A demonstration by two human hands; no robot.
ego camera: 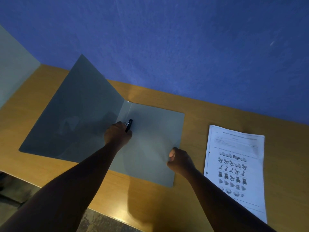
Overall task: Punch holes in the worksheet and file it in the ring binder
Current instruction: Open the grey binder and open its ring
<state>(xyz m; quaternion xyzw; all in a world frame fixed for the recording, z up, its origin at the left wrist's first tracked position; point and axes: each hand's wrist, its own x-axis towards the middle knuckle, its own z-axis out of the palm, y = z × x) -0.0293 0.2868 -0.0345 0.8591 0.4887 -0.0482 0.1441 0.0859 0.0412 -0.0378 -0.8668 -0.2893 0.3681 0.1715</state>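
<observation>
There, filling the upper half of the frame, stood a blue wall (pixel 184 39), and below it a wooden surface (pixel 192 104) ran from the left edge down to the lower right. On that surface, left of centre, a grey ring binder (pixel 150 131) lay open: its left cover stood tilted up toward the upper left of the frame, while its right cover lay flat. No sheets showed inside it; only the ring mechanism (pixel 129 125), a small dark clip with a bit of metal, sat along the fold near the middle of the frame. The worksheet (pixel 237 164) lay flat on the surface at the right of the frame, just beside the binder's right cover but apart from it, printed side up with rows of small pictures, and two punched holes showed along its left edge.

The left arm reached in from the lower left, and the left hand (pixel 117 134) was at the mechanism, its fingers curled around the lower part of the clip and gripping it. The right arm came in from the lower right; the right hand (pixel 179 160) rested on the right cover near its outer edge, loosely clenched into a fist with the thumb up, holding nothing that could be seen.
</observation>
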